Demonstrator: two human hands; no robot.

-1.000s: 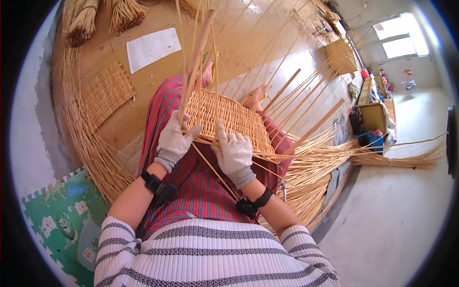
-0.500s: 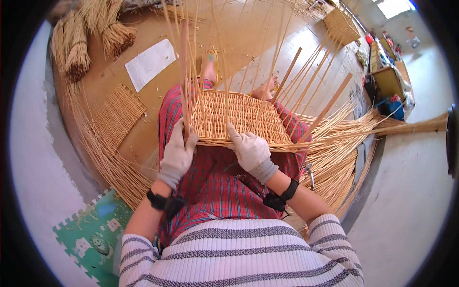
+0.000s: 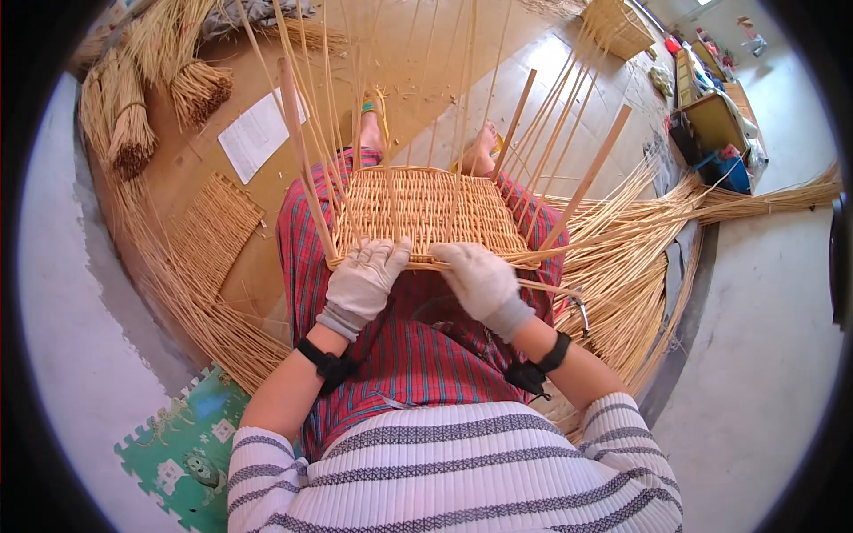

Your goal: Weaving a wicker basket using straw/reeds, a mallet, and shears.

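An unfinished wicker basket (image 3: 426,206) rests across my knees, its flat woven base facing up. Thin wicker rods and thicker wooden stakes (image 3: 590,176) rise from its edges. My left hand (image 3: 364,282), in a pale glove, is closed on the near rim left of centre, fingertips over the edge. Just to its right, my gloved right hand (image 3: 482,281) grips the same rim with bent fingers. A loose wicker strand (image 3: 553,287) sticks out to the right from beside that hand. The fingers partly hide the rim between and under them.
Long loose wicker rods (image 3: 613,266) spread over the floor at right. Tied bundles (image 3: 131,129) stand at far left, near a paper sheet (image 3: 258,140) and a flat woven panel (image 3: 213,233). Another basket (image 3: 617,28) sits far right. A green foam mat (image 3: 191,453) lies near left.
My left hand has moved right along the near rim, from the left corner stake toward my right hand. My right hand has shifted slightly right. The basket has moved a little to the left.
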